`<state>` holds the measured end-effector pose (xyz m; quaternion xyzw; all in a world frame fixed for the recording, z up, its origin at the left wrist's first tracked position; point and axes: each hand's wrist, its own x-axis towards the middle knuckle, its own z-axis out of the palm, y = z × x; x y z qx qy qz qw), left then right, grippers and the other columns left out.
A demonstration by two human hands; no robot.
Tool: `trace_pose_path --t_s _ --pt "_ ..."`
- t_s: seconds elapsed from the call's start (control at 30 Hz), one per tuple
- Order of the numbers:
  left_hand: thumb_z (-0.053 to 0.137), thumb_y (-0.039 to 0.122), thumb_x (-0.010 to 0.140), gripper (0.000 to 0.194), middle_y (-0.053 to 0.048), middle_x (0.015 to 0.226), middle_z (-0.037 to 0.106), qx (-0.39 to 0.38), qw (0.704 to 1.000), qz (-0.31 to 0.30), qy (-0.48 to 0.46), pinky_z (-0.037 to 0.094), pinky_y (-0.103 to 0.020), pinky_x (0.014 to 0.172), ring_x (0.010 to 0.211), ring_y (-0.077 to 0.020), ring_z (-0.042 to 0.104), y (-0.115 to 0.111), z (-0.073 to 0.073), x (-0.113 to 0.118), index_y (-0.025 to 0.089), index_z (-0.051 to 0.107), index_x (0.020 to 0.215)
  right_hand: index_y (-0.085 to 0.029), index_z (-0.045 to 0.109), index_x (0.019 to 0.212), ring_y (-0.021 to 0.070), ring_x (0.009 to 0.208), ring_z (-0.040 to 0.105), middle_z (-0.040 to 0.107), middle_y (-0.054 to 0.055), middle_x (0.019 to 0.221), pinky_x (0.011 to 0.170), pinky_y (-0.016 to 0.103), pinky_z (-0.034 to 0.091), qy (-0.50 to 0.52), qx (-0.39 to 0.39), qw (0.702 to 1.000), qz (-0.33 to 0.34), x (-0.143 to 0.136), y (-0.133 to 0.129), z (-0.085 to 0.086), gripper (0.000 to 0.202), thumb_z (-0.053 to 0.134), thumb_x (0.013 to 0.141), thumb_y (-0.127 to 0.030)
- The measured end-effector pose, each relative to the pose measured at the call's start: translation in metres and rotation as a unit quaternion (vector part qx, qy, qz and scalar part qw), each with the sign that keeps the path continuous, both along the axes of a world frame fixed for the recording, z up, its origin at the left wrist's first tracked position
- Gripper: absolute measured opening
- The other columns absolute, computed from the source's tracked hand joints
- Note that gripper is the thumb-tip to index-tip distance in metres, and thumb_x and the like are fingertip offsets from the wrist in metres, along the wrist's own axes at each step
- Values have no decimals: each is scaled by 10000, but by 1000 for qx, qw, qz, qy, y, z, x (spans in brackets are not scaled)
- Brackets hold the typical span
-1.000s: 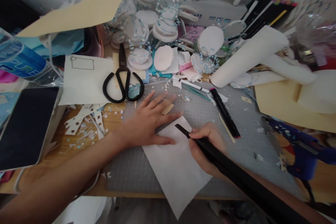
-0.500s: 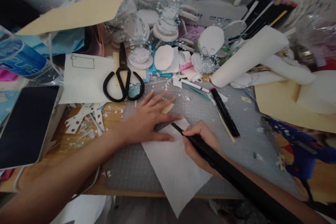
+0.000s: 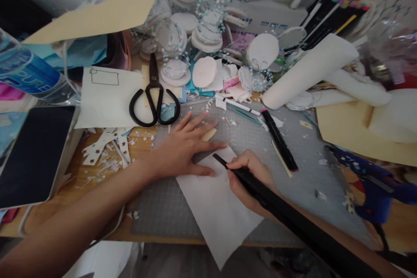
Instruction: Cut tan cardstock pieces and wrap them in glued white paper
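Note:
A sheet of white paper (image 3: 216,213) lies on the grey cutting mat (image 3: 156,215), its lower corner hanging past the front edge. My left hand (image 3: 190,147) rests flat with fingers spread, thumb and index finger on the paper's upper part. My right hand (image 3: 249,178) is closed around a long black tool (image 3: 276,208), whose narrow dark tip touches or hovers just over the paper near my left thumb. Whether the tip touches cannot be made out. A black marker (image 3: 279,141) with pink ends lies on the mat to the right.
Black-handled scissors (image 3: 154,95) lie behind my left hand. A phone (image 3: 35,156) and a water bottle (image 3: 32,69) are at the left. Paper rolls (image 3: 309,71) and a blue glue gun (image 3: 374,182) are at the right. White discs (image 3: 204,71) crowd the back.
The view has shifted very slightly. Both hands, the paper and the black tool look almost the same as before.

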<state>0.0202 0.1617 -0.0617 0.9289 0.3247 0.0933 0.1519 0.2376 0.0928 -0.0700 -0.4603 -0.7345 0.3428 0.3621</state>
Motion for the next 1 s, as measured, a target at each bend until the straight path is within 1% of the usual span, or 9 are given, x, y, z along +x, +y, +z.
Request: trace_pose_path --t_s 0.13,0.3,0.43,0.5,0.63,0.77,0.83,1.0 --pt "537 691 779 633 -47 1542 319 7 1000 -1 4 94 -590 1140 1441 -346 171 0 0 0 405 491 1341 -250 456 867 56 392 405 466 -102 553 397 149 347 9 1 1000 21 0 1 -2 187 556 758 -135" --pt "537 694 776 632 -52 1536 331 11 1000 -2 -2 94 -595 1138 1434 -355 190 -1 -1 0 398 504 1334 -257 470 899 70 415 438 451 -99 545 414 158 362 -1 -11 1000 9 0 1 -2 188 569 782 -148" --pt "542 692 774 633 -59 1530 342 14 1000 -1 -2 95 -597 1137 1435 -355 189 -1 -1 0 400 504 1334 -253 454 853 67 390 403 435 -102 535 392 163 333 8 -10 999 32 1 1 0 183 552 757 -132" --pt "541 692 774 634 -59 1529 343 16 1000 -1 -2 99 -597 1136 1436 -353 188 -1 -1 -1 404 498 1337 -253 454 832 68 386 401 433 -102 531 387 165 329 10 -2 1000 24 1 0 1 175 546 753 -127" --pt "540 691 775 636 -54 1533 337 14 1000 -3 0 97 -594 1138 1439 -347 179 -1 -2 -1 403 494 1340 -256 481 869 80 417 454 486 -89 568 407 173 366 9 1 1000 -4 0 0 1 169 560 777 -138" --pt "547 690 771 638 -54 1531 340 16 1000 -3 -7 94 -596 1137 1437 -354 183 -1 -2 -1 397 501 1337 -245 468 815 77 390 404 440 -96 538 384 181 331 16 -7 1000 16 -1 1 4 156 549 757 -125" --pt "554 685 771 634 -59 1528 345 16 1000 -2 -8 91 -596 1137 1434 -357 190 -1 -2 -1 397 504 1334 -244 455 793 80 394 400 437 -95 532 385 185 325 26 -3 999 19 -1 1 5 161 537 747 -113" --pt "548 688 772 632 -52 1536 331 7 1000 -2 -14 91 -592 1140 1433 -356 193 -2 -1 0 390 514 1328 -251 492 866 82 414 426 460 -88 558 398 185 346 14 -25 1000 -5 0 0 2 161 574 775 -146"
